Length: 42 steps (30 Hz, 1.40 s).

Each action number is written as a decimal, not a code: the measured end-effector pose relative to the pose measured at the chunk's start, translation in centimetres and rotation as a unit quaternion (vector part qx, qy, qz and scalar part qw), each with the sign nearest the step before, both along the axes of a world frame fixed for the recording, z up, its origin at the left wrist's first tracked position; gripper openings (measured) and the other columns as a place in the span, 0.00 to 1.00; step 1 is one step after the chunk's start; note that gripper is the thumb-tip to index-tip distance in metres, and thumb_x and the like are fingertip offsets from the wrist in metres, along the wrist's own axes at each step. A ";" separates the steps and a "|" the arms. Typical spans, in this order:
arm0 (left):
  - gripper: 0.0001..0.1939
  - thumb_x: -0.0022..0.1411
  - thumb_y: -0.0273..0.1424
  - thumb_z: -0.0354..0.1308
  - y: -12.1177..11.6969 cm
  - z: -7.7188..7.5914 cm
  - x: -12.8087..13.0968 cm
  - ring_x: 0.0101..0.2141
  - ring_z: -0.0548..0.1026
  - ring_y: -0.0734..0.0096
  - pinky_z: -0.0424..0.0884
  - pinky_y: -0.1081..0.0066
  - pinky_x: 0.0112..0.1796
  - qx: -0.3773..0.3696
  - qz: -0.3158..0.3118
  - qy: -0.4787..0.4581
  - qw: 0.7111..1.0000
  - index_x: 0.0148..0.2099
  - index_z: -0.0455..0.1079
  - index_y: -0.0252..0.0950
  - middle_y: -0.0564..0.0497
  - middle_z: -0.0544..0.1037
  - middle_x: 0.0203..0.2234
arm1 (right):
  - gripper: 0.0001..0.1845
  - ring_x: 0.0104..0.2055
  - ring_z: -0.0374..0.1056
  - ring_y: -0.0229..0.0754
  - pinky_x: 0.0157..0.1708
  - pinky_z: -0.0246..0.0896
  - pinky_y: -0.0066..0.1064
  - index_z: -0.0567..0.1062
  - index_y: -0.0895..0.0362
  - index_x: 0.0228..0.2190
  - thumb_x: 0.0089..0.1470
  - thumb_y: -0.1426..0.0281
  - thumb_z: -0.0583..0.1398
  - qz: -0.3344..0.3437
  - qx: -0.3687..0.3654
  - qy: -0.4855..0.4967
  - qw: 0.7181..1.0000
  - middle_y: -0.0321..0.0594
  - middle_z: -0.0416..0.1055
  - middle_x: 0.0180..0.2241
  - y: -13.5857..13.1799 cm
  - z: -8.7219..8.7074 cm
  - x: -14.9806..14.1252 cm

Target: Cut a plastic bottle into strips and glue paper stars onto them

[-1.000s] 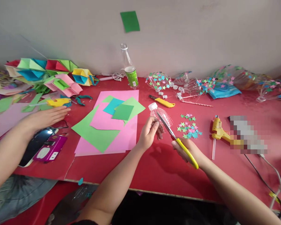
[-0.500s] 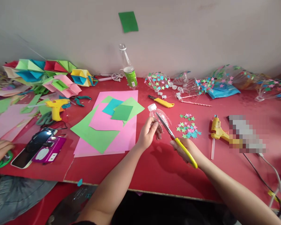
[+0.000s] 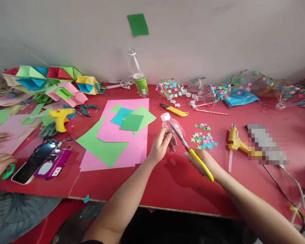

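Observation:
My left hand (image 3: pixel 162 142) is closed on a clear plastic bottle top (image 3: pixel 177 127) with a white screw cap (image 3: pixel 165 117). Yellow-handled scissors (image 3: pixel 199 164) are gripped in my right hand (image 3: pixel 202 159); their blades point up and left across the bottle piece. Exactly where the blades meet the plastic I cannot tell. Small paper stars (image 3: pixel 204 139) in pink, green and blue lie just right of the bottle piece. Behind it rests a yellow utility knife (image 3: pixel 177 111).
Coloured paper sheets (image 3: pixel 104 149) lie to the left. A yellow glue gun (image 3: pixel 235 139) and its cable are at right. A tall clear bottle (image 3: pixel 140 79) stands by the wall, near star-covered plastic pieces (image 3: pixel 169 88). At far left are another person's hands (image 3: pixel 1 164).
The other person's far hand has come further into view over the pink paper at the left. My hands, the scissors and the bottle piece have barely moved.

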<state>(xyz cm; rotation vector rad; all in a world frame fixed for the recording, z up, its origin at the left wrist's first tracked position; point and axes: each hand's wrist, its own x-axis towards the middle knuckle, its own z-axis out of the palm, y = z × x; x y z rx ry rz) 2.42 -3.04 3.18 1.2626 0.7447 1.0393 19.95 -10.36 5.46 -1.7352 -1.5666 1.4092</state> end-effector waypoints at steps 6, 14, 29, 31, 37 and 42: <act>0.15 0.64 0.44 0.54 0.2 0.0 -0.1 0.16 0.72 0.78 0.67 0.77 0.17 -0.014 -0.004 0.004 1.000 0.36 0.58 0.38 0.57 0.73 0.22 | 0.26 0.12 0.51 0.30 0.12 0.46 0.24 0.57 0.53 0.21 0.55 0.46 0.56 -0.011 0.007 -0.011 1.000 0.27 0.54 0.13 0.0 -0.1 0.1; 0.18 0.61 0.47 0.56 0.4 -0.3 -0.1 0.15 0.72 0.76 0.66 0.76 0.17 -0.035 -0.005 -0.008 0.999 0.36 0.57 0.38 0.57 0.74 0.22 | 0.29 0.11 0.50 0.30 0.11 0.46 0.25 0.63 0.54 0.23 0.53 0.41 0.53 -0.007 -0.036 0.054 0.998 0.26 0.53 0.14 0.4 -1.1 0.2; 0.18 0.52 0.34 0.67 2.6 0.2 -1.8 0.21 0.72 0.81 0.66 0.78 0.23 -0.064 0.149 -0.149 0.976 0.36 0.59 0.38 0.59 0.70 0.26 | 0.29 0.18 0.54 0.34 0.19 0.46 0.26 0.58 0.52 0.24 0.55 0.40 0.51 0.093 0.053 -0.067 0.992 0.29 0.56 0.17 0.1 0.6 0.2; 0.18 0.52 0.34 0.66 2.5 0.2 -1.8 0.20 0.71 0.81 0.66 0.78 0.22 -0.064 0.141 -0.147 0.977 0.36 0.59 0.38 0.59 0.70 0.24 | 0.30 0.18 0.52 0.34 0.20 0.45 0.27 0.58 0.53 0.24 0.54 0.39 0.52 0.091 0.061 -0.079 0.991 0.29 0.56 0.17 0.2 0.5 0.2; 0.17 0.53 0.35 0.66 2.3 0.2 -1.7 0.20 0.72 0.81 0.66 0.78 0.22 -0.054 0.141 -0.125 0.981 0.37 0.60 0.37 0.59 0.71 0.24 | 0.31 0.18 0.52 0.33 0.19 0.44 0.26 0.56 0.53 0.22 0.54 0.38 0.51 0.097 0.041 -0.055 0.993 0.28 0.54 0.17 0.0 0.5 0.4; 0.17 0.53 0.35 0.66 2.2 0.2 -1.6 0.20 0.72 0.80 0.67 0.78 0.21 -0.050 0.138 -0.112 0.983 0.36 0.60 0.37 0.58 0.71 0.24 | 0.30 0.18 0.52 0.32 0.18 0.46 0.25 0.56 0.53 0.22 0.55 0.41 0.53 0.095 0.038 -0.027 0.994 0.28 0.55 0.17 -0.1 0.4 0.4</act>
